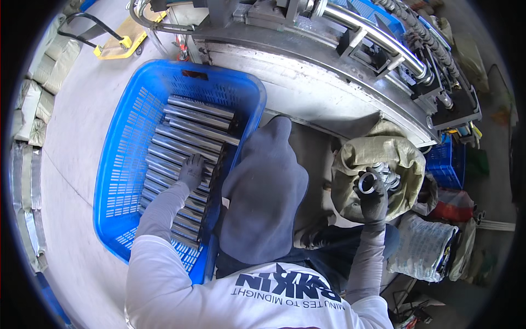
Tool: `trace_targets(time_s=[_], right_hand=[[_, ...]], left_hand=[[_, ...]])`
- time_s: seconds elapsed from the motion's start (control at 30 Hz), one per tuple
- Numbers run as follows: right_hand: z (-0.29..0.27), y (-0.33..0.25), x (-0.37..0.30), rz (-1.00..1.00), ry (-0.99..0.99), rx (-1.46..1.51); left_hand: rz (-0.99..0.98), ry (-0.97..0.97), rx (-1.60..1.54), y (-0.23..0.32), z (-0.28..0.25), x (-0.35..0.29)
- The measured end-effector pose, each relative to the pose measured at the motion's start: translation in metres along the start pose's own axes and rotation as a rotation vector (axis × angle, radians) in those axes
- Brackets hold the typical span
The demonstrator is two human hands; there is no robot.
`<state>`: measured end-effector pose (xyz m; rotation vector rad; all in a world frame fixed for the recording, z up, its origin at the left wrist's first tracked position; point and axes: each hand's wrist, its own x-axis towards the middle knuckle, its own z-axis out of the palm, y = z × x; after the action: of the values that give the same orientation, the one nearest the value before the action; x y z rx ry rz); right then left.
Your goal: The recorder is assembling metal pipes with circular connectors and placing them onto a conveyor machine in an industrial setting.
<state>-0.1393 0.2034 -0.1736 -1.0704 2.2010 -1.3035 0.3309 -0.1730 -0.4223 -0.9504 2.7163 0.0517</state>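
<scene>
My left hand, in a grey glove, lies over shiny metal tubes in a large blue plastic basket. Its fingers are spread across the tubes, which lie side by side in a row. A metal ring is pinched in my gloved right hand, with the fingers closed on its edge. That hand hovers at the mouth of a woven sack, where several more loose metal rings are heaped. Grey cloth covers my lap between basket and sack.
A machine with metal rods and a white side panel runs along the far side. A yellow-edged hand cart stands at the far left. To the right are a blue crate and a stuffed white bag. Wrapped bundles line the left edge.
</scene>
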Motion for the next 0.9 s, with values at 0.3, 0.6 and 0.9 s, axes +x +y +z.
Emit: trace_targets(time_s=[0.3, 0.6, 0.9], right_hand=[[0.009, -0.009, -0.006, 0.147, 0.084, 0.387], [-0.008, -0.026, -0.019, 0.174, 0.077, 0.783], [0.003, -0.048, -0.008, 0.17, 0.008, 1.243]], left_hand=[[0.099, 0.009, 0.45, -0.011, 0.036, -0.057], [-0.258, -0.165, -0.007, 0.009, -0.006, -0.067], [-0.112, 0.46, -0.756, 0.117, -0.347, -0.032]])
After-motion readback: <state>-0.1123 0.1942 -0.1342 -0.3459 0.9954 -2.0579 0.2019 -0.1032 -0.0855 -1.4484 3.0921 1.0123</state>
